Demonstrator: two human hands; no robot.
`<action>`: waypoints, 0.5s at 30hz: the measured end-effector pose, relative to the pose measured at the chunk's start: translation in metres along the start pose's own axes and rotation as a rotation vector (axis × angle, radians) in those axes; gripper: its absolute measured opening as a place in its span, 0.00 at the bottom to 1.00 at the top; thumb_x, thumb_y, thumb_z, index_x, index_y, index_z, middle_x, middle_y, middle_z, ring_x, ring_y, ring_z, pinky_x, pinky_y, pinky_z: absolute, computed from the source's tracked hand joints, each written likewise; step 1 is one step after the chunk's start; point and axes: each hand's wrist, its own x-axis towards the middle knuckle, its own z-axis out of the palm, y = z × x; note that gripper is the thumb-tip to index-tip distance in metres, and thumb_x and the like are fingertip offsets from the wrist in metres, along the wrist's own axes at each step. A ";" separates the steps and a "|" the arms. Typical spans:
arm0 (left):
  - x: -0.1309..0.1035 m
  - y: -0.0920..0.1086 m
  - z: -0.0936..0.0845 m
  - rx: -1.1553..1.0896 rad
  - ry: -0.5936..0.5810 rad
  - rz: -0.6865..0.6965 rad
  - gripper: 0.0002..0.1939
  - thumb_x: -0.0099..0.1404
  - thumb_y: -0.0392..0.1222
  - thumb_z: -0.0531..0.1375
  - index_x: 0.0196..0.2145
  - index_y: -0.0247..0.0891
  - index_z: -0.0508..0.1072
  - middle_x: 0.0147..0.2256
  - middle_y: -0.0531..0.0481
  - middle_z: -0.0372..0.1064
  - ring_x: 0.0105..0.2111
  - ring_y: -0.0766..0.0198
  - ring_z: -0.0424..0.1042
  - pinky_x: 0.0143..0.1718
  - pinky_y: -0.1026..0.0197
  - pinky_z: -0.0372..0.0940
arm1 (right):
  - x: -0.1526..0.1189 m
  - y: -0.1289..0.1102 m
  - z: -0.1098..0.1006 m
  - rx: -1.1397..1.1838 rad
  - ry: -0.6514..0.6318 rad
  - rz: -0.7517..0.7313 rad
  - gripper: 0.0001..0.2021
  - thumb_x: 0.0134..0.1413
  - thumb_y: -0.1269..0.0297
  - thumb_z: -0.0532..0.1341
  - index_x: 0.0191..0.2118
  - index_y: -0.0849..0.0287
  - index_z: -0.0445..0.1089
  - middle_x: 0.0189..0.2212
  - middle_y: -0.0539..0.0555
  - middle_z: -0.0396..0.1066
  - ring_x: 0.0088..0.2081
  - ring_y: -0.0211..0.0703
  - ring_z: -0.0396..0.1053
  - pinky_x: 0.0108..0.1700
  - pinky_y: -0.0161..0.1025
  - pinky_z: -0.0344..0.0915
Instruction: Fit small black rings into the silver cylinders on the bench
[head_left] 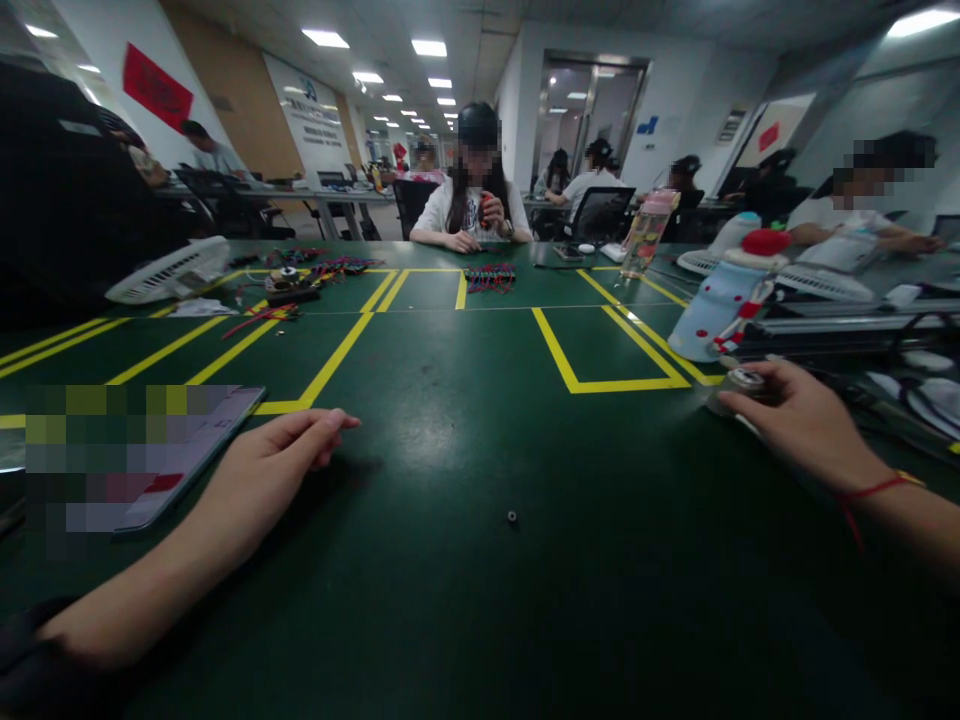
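My right hand is at the right side of the green table, thumb and fingers closed around a small round metal piece with a pale, ringed top. Its exact kind cannot be told. My left hand hovers or rests near the left, fingers curled together with the thumb against them; nothing shows between them. A tablet-like flat device, partly blurred out, lies beside the left wrist. Between the two hands, nearer to me, lies a tiny dark ring-shaped part, apart from both.
Yellow tape marks the green table. Near my right hand stand a light blue bottle and loose cables. Across sits a person, with bundled coloured wires in front. A white fan lies far left.
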 end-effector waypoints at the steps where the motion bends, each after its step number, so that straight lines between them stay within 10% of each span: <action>1: 0.002 -0.004 0.002 -0.030 0.010 0.001 0.23 0.63 0.60 0.54 0.44 0.39 0.73 0.27 0.56 0.61 0.30 0.63 0.62 0.32 0.64 0.56 | 0.001 0.008 0.000 -0.017 0.005 -0.003 0.22 0.47 0.49 0.62 0.45 0.58 0.67 0.38 0.61 0.72 0.35 0.48 0.71 0.37 0.45 0.67; 7: 0.004 -0.007 0.009 0.002 0.035 -0.008 0.23 0.62 0.60 0.55 0.42 0.40 0.75 0.28 0.56 0.63 0.31 0.62 0.63 0.34 0.63 0.56 | -0.022 -0.026 0.010 -0.235 0.287 -0.361 0.39 0.44 0.46 0.63 0.60 0.61 0.57 0.58 0.68 0.58 0.60 0.62 0.54 0.59 0.57 0.50; 15: 0.002 -0.007 0.008 0.072 0.030 0.011 0.23 0.63 0.60 0.54 0.43 0.40 0.74 0.29 0.56 0.63 0.32 0.61 0.64 0.34 0.63 0.56 | -0.100 -0.164 0.048 0.150 -0.480 -0.788 0.21 0.50 0.44 0.60 0.49 0.43 0.72 0.59 0.51 0.59 0.59 0.55 0.53 0.56 0.57 0.49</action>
